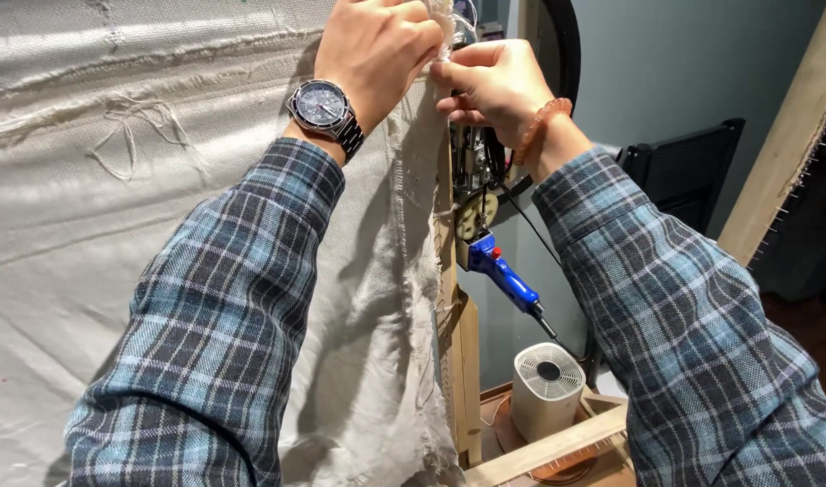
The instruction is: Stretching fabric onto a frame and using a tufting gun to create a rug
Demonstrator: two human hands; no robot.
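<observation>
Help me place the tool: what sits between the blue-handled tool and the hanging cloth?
In the head view, the upright wooden frame post stands between the blue-handled tool and the beige cloth, whose frayed edge drapes against the post.

off-white coarse cloth [160, 180], hanging vertical, loosely wrinkled, frayed right edge with loose threads. top of that edge is pinched between left hand [377, 50] and right hand [490, 81]; rest drapes below and left of both.
</observation>
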